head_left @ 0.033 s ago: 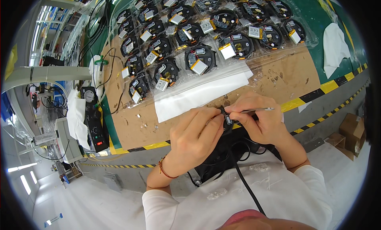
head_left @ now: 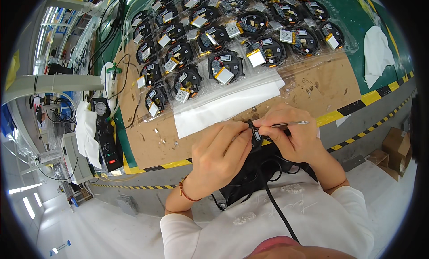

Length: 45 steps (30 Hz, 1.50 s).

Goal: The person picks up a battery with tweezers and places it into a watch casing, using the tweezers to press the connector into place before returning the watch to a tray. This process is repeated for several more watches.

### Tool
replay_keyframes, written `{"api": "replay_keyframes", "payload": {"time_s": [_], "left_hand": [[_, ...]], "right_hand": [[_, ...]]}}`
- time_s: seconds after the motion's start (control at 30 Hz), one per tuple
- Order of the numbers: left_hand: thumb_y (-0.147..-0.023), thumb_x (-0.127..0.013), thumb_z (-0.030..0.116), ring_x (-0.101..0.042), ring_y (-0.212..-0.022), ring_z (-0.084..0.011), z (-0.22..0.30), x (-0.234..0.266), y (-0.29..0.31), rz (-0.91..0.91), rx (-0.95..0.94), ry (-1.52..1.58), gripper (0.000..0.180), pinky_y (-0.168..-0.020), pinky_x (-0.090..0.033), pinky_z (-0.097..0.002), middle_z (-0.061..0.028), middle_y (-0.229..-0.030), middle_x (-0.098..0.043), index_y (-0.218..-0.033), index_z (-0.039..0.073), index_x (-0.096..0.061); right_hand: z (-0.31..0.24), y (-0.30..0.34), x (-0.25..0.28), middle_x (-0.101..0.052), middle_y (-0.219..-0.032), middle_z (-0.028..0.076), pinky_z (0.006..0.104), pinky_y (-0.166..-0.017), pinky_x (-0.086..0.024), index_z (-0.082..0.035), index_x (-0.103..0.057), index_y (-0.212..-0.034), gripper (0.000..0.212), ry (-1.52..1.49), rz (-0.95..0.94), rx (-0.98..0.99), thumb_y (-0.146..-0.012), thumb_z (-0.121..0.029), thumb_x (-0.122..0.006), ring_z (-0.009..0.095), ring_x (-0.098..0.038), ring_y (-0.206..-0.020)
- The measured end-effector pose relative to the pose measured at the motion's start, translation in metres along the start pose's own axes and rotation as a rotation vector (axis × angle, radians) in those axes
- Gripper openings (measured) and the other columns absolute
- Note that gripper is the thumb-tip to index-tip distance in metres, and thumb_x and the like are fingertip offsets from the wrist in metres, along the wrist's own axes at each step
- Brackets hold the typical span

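Observation:
At the table's front edge, my left hand [head_left: 221, 152] is closed on a small black watch case [head_left: 257, 136] with a pale rectangular part on it. Much of the case is hidden by my fingers. Slim metal tweezers [head_left: 290, 123] are pinched in my right hand [head_left: 292, 133], their handle end pointing right. Their tips meet the case, close to my left fingertips, but are too small to make out. Beyond my hands lies a white cloth [head_left: 228, 108]. Farther back, a clear plastic tray [head_left: 330, 58] carries several round black watch cases [head_left: 225, 64] with silver battery packs [head_left: 256, 58].
Brown board [head_left: 313, 87] covers part of the green table, edged with yellow-and-black tape [head_left: 371, 98]. A black control box [head_left: 106, 140] with a gauge stands at the left, near cables and a white cloth [head_left: 87, 134]. Cardboard boxes [head_left: 395, 147] sit at the right.

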<state>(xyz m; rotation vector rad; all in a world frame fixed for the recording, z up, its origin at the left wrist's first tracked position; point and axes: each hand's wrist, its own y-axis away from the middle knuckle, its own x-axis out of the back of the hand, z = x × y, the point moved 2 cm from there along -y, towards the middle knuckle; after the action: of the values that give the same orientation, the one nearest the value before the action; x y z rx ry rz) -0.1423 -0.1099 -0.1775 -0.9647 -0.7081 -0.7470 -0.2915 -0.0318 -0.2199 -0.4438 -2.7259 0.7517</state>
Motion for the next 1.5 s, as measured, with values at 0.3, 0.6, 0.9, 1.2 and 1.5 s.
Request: {"api": "replay_keyframes", "payload": {"time_s": [0.3,0.6,0.9,1.2,1.5], "left_hand": [[-0.060,-0.075,-0.004,-0.063,-0.073,-0.0226,0.0079,-0.0004,-0.0004,-0.016,0.067,-0.028,0.023,-0.061,-0.051,-0.0311,-0.0067,-0.088,-0.065,-0.080,0.001,-0.066],[-0.069,-0.067,-0.003,-0.062,-0.078,-0.0226,0.0104,0.0004,0.0016,-0.069,0.023,-0.064,0.013,-0.060,-0.051,-0.0307,-0.0099,-0.090,-0.060,-0.081,-0.004,-0.063],[-0.069,-0.067,-0.003,-0.062,-0.080,-0.0230,0.0101,0.0002,0.0036,-0.083,0.052,-0.046,0.014,-0.062,-0.051,-0.0307,-0.0100,-0.091,-0.060,-0.082,-0.004,-0.063],[-0.068,-0.067,-0.003,-0.062,-0.081,-0.0233,0.0080,-0.0002,0.0029,-0.077,0.049,-0.034,0.014,-0.062,-0.051,-0.0310,-0.0091,-0.090,-0.060,-0.081,-0.004,-0.064],[-0.068,-0.068,-0.004,-0.062,-0.078,-0.0231,0.0054,-0.0009,0.0013,-0.066,0.040,-0.005,0.012,-0.062,-0.051,-0.0312,-0.0083,-0.087,-0.061,-0.079,-0.002,-0.062]], "right_hand": [[-0.0002,0.0018,-0.0013,-0.069,-0.085,0.012,0.0258,-0.057,-0.051,-0.001,-0.059,-0.099,0.016,0.003,0.012,-0.048,-0.084,0.002,-0.066,0.019,-0.063,-0.070],[-0.0005,-0.0011,-0.0008,-0.069,-0.083,0.010,0.0264,-0.057,-0.050,-0.001,-0.061,-0.097,0.016,0.050,-0.018,0.019,-0.083,0.000,-0.068,0.020,-0.063,-0.068],[-0.0018,0.0001,-0.0014,-0.070,-0.085,0.010,0.0282,-0.056,-0.051,-0.002,-0.060,-0.098,0.020,0.077,-0.011,0.037,-0.081,0.003,-0.068,0.021,-0.064,-0.068],[-0.0011,0.0017,-0.0020,-0.070,-0.086,0.012,0.0288,-0.058,-0.052,-0.001,-0.059,-0.098,0.022,0.073,0.002,0.056,-0.079,0.005,-0.069,0.023,-0.064,-0.068],[-0.0019,0.0008,-0.0025,-0.069,-0.086,0.012,0.0290,-0.056,-0.052,0.000,-0.060,-0.097,0.022,0.071,-0.001,0.047,-0.078,0.006,-0.069,0.023,-0.064,-0.067]]}}
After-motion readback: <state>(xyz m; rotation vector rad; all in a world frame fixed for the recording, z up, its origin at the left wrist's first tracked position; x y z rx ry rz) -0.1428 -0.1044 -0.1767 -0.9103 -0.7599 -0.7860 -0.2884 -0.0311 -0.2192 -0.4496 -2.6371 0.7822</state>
